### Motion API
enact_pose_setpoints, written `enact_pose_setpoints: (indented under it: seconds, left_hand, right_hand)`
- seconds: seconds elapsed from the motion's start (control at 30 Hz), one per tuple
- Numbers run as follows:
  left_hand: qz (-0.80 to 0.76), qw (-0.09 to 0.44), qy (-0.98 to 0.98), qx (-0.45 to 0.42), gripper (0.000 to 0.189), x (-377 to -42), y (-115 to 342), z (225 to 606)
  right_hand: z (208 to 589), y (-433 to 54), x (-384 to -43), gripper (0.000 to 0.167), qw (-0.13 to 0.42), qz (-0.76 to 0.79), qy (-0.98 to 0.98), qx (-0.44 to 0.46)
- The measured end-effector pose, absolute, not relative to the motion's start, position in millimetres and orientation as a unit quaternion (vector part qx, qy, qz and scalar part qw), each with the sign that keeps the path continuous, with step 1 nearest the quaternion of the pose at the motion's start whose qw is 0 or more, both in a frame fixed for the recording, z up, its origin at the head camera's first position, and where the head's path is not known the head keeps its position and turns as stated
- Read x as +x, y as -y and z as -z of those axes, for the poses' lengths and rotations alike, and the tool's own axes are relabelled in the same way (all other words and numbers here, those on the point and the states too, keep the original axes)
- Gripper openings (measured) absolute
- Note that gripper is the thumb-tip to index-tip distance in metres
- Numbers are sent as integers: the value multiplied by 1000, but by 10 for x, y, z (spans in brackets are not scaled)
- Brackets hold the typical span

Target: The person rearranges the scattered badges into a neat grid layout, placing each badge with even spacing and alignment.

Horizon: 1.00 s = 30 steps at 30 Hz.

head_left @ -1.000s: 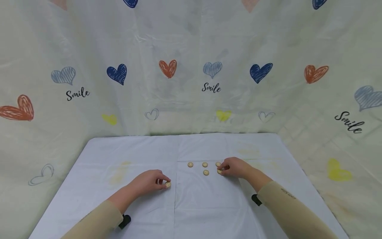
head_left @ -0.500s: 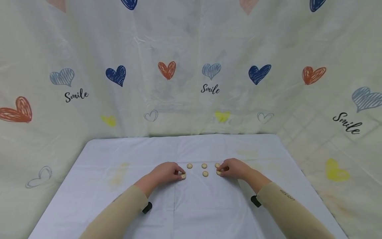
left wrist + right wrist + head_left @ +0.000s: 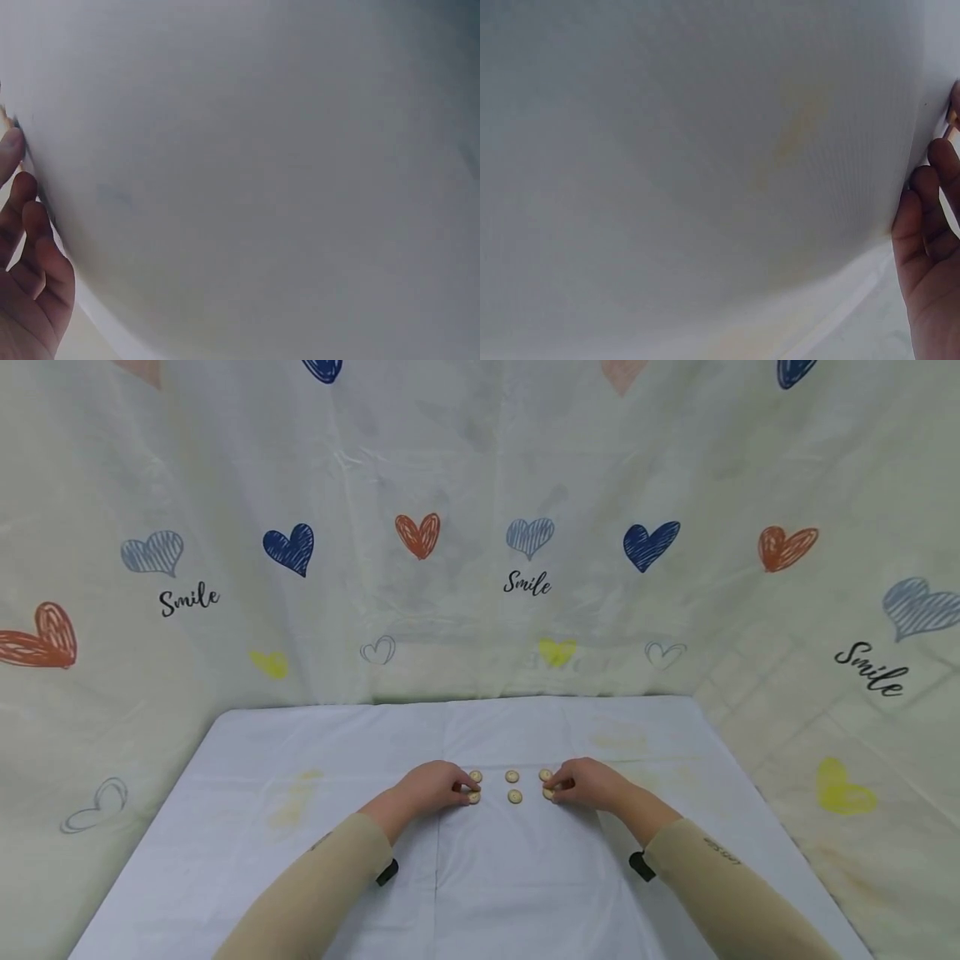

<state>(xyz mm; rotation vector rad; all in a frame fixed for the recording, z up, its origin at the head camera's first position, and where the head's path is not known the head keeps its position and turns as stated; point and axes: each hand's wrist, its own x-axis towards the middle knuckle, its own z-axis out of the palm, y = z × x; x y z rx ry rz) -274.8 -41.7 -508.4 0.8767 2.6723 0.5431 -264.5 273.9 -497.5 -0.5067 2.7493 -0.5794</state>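
Note:
Several small round wooden discs with marks on top lie in two rows of three on the white-covered table. My left hand pinches the front-left disc, low at the table and just in front of the back-left disc. On the other side my right hand holds the front-right disc, its fingertips partly covering it and reaching close to the back-right disc. Between the hands lie the back-middle disc and the front-middle disc. Fingers show at the left wrist view's edge.
The white tablecloth has creases and faint yellowish marks. Behind the table's far edge hangs a pale curtain printed with hearts and "Smile". It also runs along both sides.
My left hand has carried its disc rightward and forward to the left end of the front row. My right hand has stayed at the front-right disc.

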Motion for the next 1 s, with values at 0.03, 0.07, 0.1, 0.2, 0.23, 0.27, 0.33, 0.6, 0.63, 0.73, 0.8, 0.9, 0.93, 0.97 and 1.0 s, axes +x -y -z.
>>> enact_pose_setpoints:
  seconds: [0.03,0.07,0.1,0.2,0.23,0.27,0.33,0.6,0.63,0.73,0.8,0.9,0.93,0.97,1.0]
  left_hand:
    - [-189,139,-924,303,24,-2746,410,5076]
    - [-190,141,-924,301,24,-2742,404,5064]
    - [-190,142,-924,300,24,-2741,399,5057]
    - [-188,139,-925,299,24,-2742,395,5052]
    - [-188,138,-925,300,24,-2742,396,5053]
    - [-187,136,-926,299,24,-2740,396,5055]
    - [-186,134,-926,299,24,-2740,399,5057]
    - [-195,139,-928,286,26,-2740,404,5055]
    - [-197,139,-928,283,27,-2739,408,5054]
    - [-202,136,-931,271,29,-2739,426,5048]
    - [-207,133,-933,264,30,-2734,445,5042]
    - [-213,128,-935,252,31,-2723,484,5017]
    - [-215,128,-936,249,32,-2718,500,5004]
    - [-217,127,-935,250,32,-2709,517,4982]
    - [-217,126,-936,249,33,-2700,538,4967]
  right_hand:
    - [4973,-2735,-2646,19,143,202,-953,-177]
    - [4970,-2731,-2646,19,143,202,-952,-178]
    - [4967,-2727,-2648,19,142,203,-952,-178]
    - [4959,-2714,-2652,20,139,202,-953,-180]
    - [4957,-2710,-2652,20,137,202,-953,-181]
    - [4956,-2706,-2653,19,137,202,-953,-181]
    - [4952,-2701,-2651,20,137,204,-952,-182]
    - [4963,-2714,-2652,21,134,205,-953,-176]
    - [4966,-2718,-2654,21,134,204,-954,-176]
    - [4971,-2730,-2653,23,137,207,-953,-173]
    - [4972,-2735,-2648,24,139,213,-952,-171]
    - [4970,-2748,-2632,27,139,229,-949,-168]
    - [4973,-2757,-2626,27,135,231,-949,-167]
    - [4978,-2767,-2617,27,132,235,-949,-164]
    - [4981,-2775,-2608,27,129,238,-949,-161]
